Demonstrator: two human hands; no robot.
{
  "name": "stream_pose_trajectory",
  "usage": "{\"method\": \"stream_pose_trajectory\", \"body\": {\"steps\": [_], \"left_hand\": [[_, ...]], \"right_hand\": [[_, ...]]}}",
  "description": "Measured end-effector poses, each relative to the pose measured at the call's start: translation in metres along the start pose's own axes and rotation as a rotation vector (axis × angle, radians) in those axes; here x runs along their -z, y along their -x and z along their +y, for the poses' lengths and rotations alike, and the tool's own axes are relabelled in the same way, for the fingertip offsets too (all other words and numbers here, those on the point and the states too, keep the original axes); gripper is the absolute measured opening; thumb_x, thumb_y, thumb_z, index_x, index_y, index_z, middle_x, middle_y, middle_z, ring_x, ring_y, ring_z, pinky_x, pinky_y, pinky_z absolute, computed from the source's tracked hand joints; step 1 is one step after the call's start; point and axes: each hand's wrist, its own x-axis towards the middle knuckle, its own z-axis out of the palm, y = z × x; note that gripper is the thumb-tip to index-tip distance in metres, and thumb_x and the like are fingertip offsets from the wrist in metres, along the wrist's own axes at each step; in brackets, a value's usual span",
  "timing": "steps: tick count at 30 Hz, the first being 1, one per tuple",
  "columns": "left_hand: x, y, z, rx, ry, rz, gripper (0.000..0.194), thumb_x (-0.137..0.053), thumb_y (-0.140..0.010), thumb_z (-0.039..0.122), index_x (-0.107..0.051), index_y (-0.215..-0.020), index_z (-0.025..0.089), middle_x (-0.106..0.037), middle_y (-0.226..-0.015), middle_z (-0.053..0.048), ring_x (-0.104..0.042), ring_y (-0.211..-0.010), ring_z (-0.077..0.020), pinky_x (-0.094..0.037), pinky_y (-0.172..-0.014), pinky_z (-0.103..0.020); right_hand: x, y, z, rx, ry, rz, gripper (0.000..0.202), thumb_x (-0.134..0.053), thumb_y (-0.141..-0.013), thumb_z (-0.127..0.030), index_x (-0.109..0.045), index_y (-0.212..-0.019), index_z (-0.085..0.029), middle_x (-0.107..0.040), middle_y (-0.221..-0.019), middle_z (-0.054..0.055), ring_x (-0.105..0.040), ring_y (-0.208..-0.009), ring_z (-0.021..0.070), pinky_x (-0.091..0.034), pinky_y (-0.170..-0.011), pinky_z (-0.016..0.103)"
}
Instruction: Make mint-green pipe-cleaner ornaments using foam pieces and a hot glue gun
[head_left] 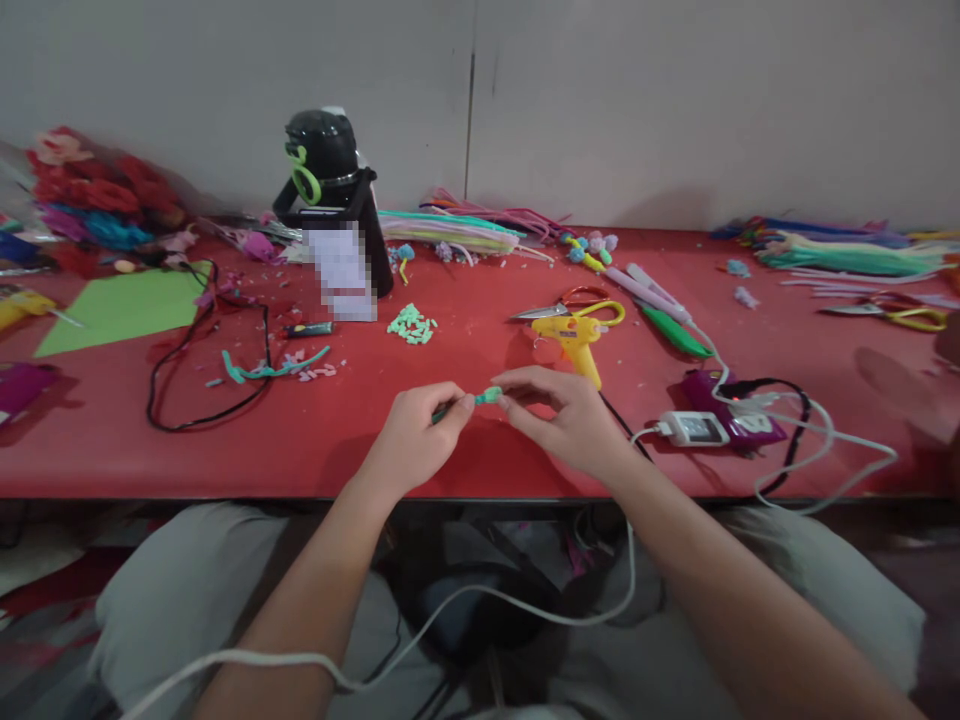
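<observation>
A small green and teal piece (489, 396) is between my two hands, just above the red table (300, 465) near its front edge. My left hand (426, 425) pinches its left end between thumb and fingers. From the right, the fingertips of my right hand (566, 415) close on its lighter green end. Beyond my hands lies a heap of short light green pieces (412, 325). A yellow glue gun (576, 340) rests just behind my right hand, beside scissors with red and yellow handles (615, 311).
A black bottle (330, 200) stands at the back left, near a green sheet (127, 305). Bundles of fuzzy stems (847, 255) lie at the back. A purple power box (750, 425) with tangled cables is at right; a white cable crosses my lap.
</observation>
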Motion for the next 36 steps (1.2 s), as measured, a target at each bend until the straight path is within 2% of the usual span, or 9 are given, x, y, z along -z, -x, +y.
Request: {"method": "stream_pose_trajectory", "body": {"steps": [4,10,17,23,26,29,31,33,36], "left_hand": [[0.002,-0.001,0.000,-0.004,0.039,-0.010,0.036,-0.054,-0.096,0.038,-0.055,-0.065,0.019,-0.051,-0.057,0.002,-0.047,-0.057,-0.0136,-0.034,-0.059,-0.029],[0.004,-0.002,0.000,0.062,0.244,-0.051,0.033,-0.056,-0.094,0.038,-0.057,-0.067,0.019,-0.048,-0.053,0.004,-0.042,-0.051,-0.0113,-0.032,-0.053,-0.027],[0.006,-0.001,0.003,0.044,0.233,-0.040,0.033,-0.057,-0.093,0.037,-0.057,-0.066,0.018,-0.047,-0.054,0.004,-0.042,-0.052,-0.0109,-0.034,-0.053,-0.026],[0.008,-0.001,0.003,-0.008,0.115,-0.018,0.032,-0.058,-0.094,0.037,-0.058,-0.067,0.018,-0.050,-0.059,0.004,-0.045,-0.057,-0.0114,-0.035,-0.058,-0.027],[0.010,-0.001,-0.002,-0.025,0.017,0.068,0.028,-0.058,-0.094,0.036,-0.062,-0.073,0.018,-0.054,-0.064,0.003,-0.049,-0.062,-0.0123,-0.036,-0.062,-0.027],[0.012,-0.002,-0.007,-0.011,-0.049,0.127,0.025,-0.058,-0.095,0.035,-0.064,-0.077,0.019,-0.058,-0.067,0.003,-0.051,-0.065,-0.0127,-0.038,-0.063,-0.027],[0.013,-0.002,-0.009,-0.012,-0.079,0.147,0.024,-0.059,-0.095,0.034,-0.065,-0.078,0.019,-0.060,-0.068,0.002,-0.053,-0.066,-0.0129,-0.039,-0.064,-0.026],[0.012,-0.002,-0.010,-0.020,-0.094,0.162,0.022,-0.059,-0.095,0.033,-0.066,-0.079,0.019,-0.062,-0.069,0.002,-0.056,-0.067,-0.0132,-0.040,-0.065,-0.026],[0.012,-0.003,-0.011,-0.029,-0.104,0.154,0.022,-0.059,-0.095,0.034,-0.067,-0.080,0.019,-0.063,-0.069,0.002,-0.058,-0.067,-0.0138,-0.041,-0.065,-0.026]], "right_hand": [[0.004,0.000,-0.003,0.101,0.149,-0.016,0.017,-0.063,-0.093,-0.028,-0.077,-0.103,-0.024,-0.081,-0.098,0.005,-0.075,-0.083,0.0190,-0.062,-0.082,0.034],[0.008,0.000,-0.004,0.255,0.243,0.019,0.019,-0.059,-0.096,-0.023,-0.076,-0.105,-0.026,-0.081,-0.101,0.003,-0.076,-0.088,0.0191,-0.061,-0.083,0.034],[0.007,0.001,-0.008,0.104,0.073,0.010,0.022,-0.066,-0.094,-0.032,-0.076,-0.111,-0.023,-0.079,-0.103,0.007,-0.076,-0.088,0.0196,-0.063,-0.083,0.034],[0.007,-0.001,-0.008,0.107,0.106,-0.008,0.020,-0.064,-0.094,-0.035,-0.076,-0.104,-0.023,-0.079,-0.102,0.006,-0.074,-0.087,0.0192,-0.059,-0.080,0.032],[0.022,-0.004,-0.003,-0.054,0.352,0.078,0.028,-0.060,-0.093,-0.042,-0.071,-0.079,-0.021,-0.074,-0.077,0.005,-0.067,-0.069,0.0181,-0.051,-0.064,0.031],[0.045,-0.008,0.001,-0.367,0.775,0.059,0.049,-0.061,-0.088,-0.057,-0.055,-0.055,-0.022,-0.061,-0.058,0.004,-0.055,-0.057,0.0186,-0.035,-0.054,0.032],[0.061,-0.010,0.004,-0.562,0.960,-0.005,0.058,-0.058,-0.084,-0.073,-0.055,-0.056,-0.022,-0.062,-0.061,0.007,-0.057,-0.059,0.0220,-0.032,-0.054,0.033],[0.073,-0.012,0.009,-0.676,1.033,-0.011,0.065,-0.051,-0.081,-0.084,-0.060,-0.065,-0.023,-0.066,-0.070,0.010,-0.061,-0.065,0.0261,-0.033,-0.056,0.034],[0.081,-0.014,0.024,-0.676,0.990,0.022,0.064,-0.051,-0.081,-0.085,-0.064,-0.081,-0.022,-0.071,-0.085,0.012,-0.065,-0.076,0.0292,-0.036,-0.060,0.034]]}}
